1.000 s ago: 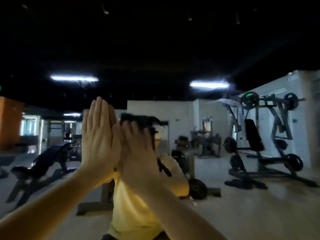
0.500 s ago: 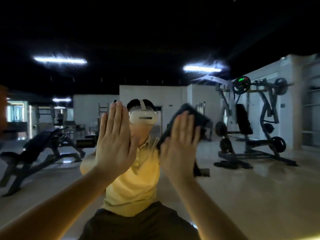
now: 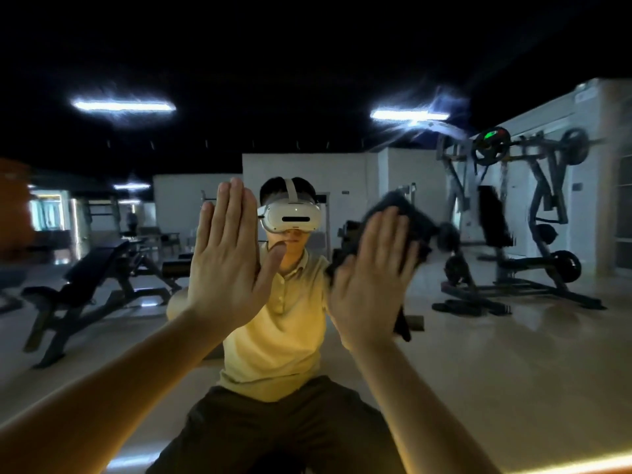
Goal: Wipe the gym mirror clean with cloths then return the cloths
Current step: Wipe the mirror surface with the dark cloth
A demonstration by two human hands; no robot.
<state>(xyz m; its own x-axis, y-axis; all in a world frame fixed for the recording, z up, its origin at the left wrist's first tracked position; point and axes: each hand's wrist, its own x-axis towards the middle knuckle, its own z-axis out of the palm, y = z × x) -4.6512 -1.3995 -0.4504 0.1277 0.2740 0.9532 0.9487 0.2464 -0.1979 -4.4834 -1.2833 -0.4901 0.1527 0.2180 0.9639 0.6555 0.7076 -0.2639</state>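
Dim gym reflection, two ceiling strip lights (image 3: 123,106) flaring with streaks, black ceiling, motion-blurred dark cloth (image 3: 403,220), wide-angle bending at edges

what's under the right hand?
A dark cloth, held flat against the mirror by the right hand; its edges show above and beside the hand. Its middle is hidden by the palm.

floor (image 3: 513,371) (seen reflected) | incline bench (image 3: 92,278) left | weight machine (image 3: 492,220) right
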